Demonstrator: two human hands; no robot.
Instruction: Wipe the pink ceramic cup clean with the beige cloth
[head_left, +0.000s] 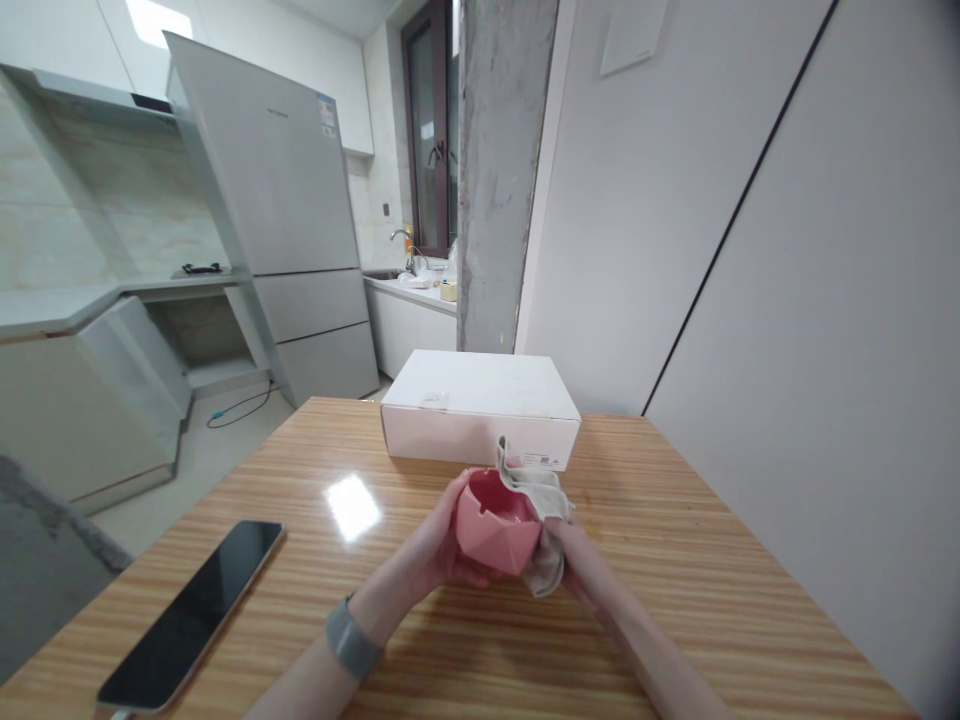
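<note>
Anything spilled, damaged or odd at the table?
Nothing clearly stands out. The bright patch on the wooden table looks like reflected light, not a spill; the notch in the pink faceted bowl looks moulded, not chipped.

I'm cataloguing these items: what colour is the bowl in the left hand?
The bowl is pink, as the head view, the only one, shows.

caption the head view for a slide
Left hand holds a pink faceted bowl, right hand a pale cloth against it.
</note>
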